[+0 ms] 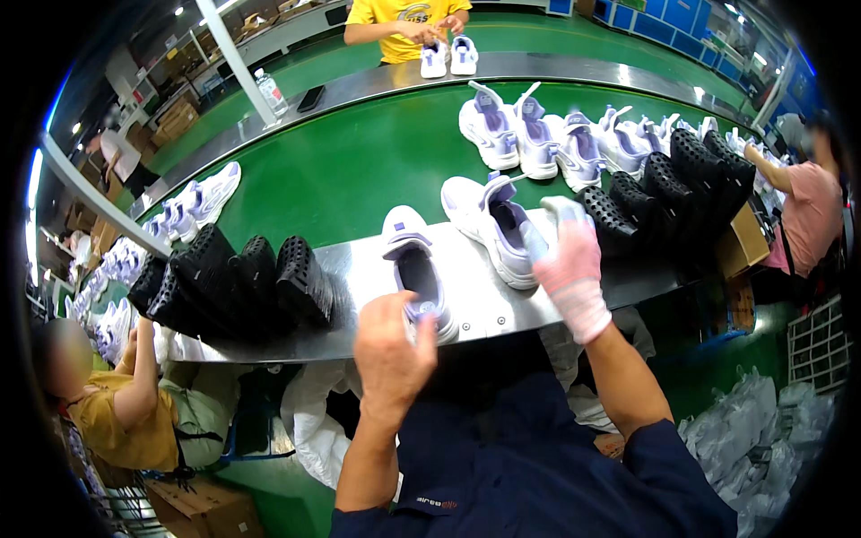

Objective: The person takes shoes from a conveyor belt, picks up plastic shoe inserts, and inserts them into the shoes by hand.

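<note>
Nearest is the person's navy shirt [538, 448], with a small line of pale and reddish lettering on it. The bare left hand [390, 354] has its thumb and curled fingers at the heel of a white sneaker with lavender trim and a dark insole [414, 273]; whether they pinch its collar, I cannot tell. This sneaker stands sole-down on a silver metal ledge [359, 269], its heel at the near edge and its toe toward the far edge, so its long axis runs across the ledge, leaning slightly left. A small square purple label shows near its toe and a tiny emblem at its heel.

The right hand [572, 269], in a white and pink knit glove, has its thumb and fingers apart, beside a second white and lavender sneaker with a raised tongue loop [502, 238]. That one's toe points left and away, overhanging the ledge's far edge, its heel toward the near edge.

Black perforated upright blocks stand in groups near the ledge's left end [300, 278] and right end [664, 193]. Beyond the far edge, on a green belt [350, 179], more white and lavender sneakers [534, 134] form a row. Farthest, a person in a yellow shirt with dark printed lettering [413, 13] handles a pair of sneakers [433, 61].
</note>
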{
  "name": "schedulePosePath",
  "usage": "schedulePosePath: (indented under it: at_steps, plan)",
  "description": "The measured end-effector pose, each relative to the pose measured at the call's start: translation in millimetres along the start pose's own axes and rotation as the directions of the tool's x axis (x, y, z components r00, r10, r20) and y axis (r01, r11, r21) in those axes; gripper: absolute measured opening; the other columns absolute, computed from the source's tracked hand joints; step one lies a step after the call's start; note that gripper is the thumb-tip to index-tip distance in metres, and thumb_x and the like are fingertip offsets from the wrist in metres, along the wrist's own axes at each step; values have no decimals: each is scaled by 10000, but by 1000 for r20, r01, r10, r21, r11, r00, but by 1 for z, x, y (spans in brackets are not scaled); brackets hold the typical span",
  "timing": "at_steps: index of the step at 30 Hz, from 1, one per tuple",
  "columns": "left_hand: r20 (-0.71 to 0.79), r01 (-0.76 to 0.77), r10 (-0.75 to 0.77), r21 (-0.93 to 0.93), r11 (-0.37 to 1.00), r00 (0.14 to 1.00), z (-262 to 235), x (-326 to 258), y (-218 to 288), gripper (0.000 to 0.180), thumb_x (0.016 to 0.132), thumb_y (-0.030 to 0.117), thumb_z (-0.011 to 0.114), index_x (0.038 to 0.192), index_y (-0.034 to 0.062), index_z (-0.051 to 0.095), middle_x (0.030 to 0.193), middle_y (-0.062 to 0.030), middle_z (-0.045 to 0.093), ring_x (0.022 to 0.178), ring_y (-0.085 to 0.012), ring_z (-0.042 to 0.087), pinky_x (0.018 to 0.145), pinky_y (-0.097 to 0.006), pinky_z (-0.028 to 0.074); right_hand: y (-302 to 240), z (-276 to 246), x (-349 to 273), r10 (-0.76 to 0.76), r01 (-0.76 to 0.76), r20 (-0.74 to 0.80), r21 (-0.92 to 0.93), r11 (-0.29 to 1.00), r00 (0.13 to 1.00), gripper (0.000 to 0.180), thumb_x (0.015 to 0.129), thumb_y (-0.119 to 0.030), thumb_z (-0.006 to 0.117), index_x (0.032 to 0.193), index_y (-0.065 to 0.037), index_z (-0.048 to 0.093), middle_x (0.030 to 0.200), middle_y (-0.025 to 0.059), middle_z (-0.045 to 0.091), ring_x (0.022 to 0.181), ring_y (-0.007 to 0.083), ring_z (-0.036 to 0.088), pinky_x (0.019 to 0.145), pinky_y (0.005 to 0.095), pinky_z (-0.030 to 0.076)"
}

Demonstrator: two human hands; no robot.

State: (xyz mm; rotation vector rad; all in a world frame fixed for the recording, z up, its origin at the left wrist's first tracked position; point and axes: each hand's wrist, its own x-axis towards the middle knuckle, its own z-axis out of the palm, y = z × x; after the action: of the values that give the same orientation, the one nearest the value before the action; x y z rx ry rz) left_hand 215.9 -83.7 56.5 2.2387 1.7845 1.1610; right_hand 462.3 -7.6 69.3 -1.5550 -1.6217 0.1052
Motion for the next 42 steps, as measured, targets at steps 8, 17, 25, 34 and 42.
schedulePosePath:
  at_steps: [8, 17, 25, 34, 42]
  plan:
    - [590, -25, -25, 77, 997, 807, 77, 83, 15, 473, 826, 247, 804, 1245, 74, 667, 864, -273, 719, 894, -436, 721, 811, -525, 565, 12, 47, 3, 358, -624, 566, 391, 677, 743, 457, 955, -346, 720, 1254, -2, 675, 1107, 197, 735, 1024, 269, 702, 928, 378, 539]
    - [529, -6, -120, 230, 973, 840, 132, 249, -105, 479, 803, 390, 862, 1179, 110, 760, 1030, -228, 757, 970, -373, 724, 872, -452, 570, 77, 49, -58, 38, -35, 234, -18, 999, 971, 376, 890, -282, 730, 1124, 10, 691, 1052, 204, 705, 1041, 410, 649, 937, 494, 517]
    - [427, -467, 396, 72, 881, 813, 245, 291, -8, 721, 792, 365, 866, 1437, 210, 582, 1275, -211, 622, 1257, -404, 557, 989, -563, 515, 94, 49, -83, -113, 153, 264, -135, 979, 958, 371, 875, -259, 721, 1164, -29, 691, 1209, 170, 673, 1179, 372, 612, 1041, 499, 477]
    - [750, -329, 96, 169, 929, 655, 314, 344, 30, 670, 770, 633, 813, 1235, 153, 757, 1209, -156, 748, 1177, -324, 689, 951, -455, 555, 94, 53, -79, -122, 161, 262, -132, 978, 957, 329, 869, -243, 707, 1120, -29, 721, 1181, 153, 702, 1179, 343, 631, 1034, 470, 493]
    - [562, -485, 370, 65, 872, 740, 166, 257, 73, 356, 873, 423, 777, 919, 75, 714, 726, -172, 692, 755, -377, 710, 643, -497, 554, 98, 47, -73, -147, 162, 210, -53, 985, 966, 330, 835, -223, 727, 1118, -54, 705, 1082, 148, 707, 1065, 360, 665, 949, 460, 528]
